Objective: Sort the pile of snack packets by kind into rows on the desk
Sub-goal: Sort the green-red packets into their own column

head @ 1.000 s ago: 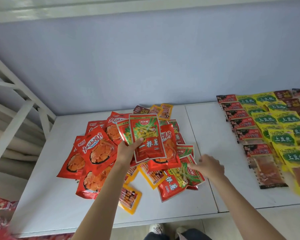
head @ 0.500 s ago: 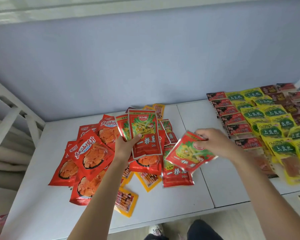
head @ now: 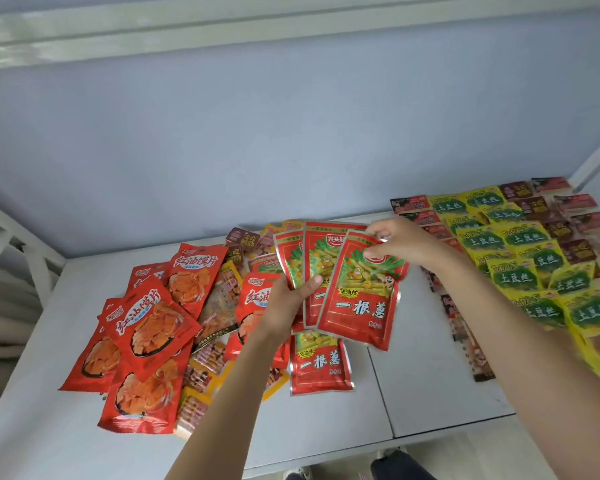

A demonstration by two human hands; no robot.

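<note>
Holding a fan of red scallion-stick packets [head: 329, 271] above the white counter [head: 430, 386], our left hand [head: 288, 303] clamps their lower edges, thumb across the front. Our right hand [head: 400, 242] pinches the top of the frontmost packet [head: 361, 296], fingers [head: 376, 252] closed on its upper edge, and that packet overlaps the two behind it. One more packet of the same kind [head: 321, 367] lies flat on the counter just below the fan. To the left sits the unsorted pile [head: 174, 327]: large red chili-slice packets [head: 149, 323] overlapping one another, with small orange packets [head: 201, 372] poking out beneath them. At the pile's far edge we see a few brown packets [head: 238, 239]. Over on the right, sorted rows run along the counter: yellow-green packets [head: 520, 268], flanked by a dark red-labelled row [head: 418, 211] and brown ones [head: 534, 204] near the wall.
</note>
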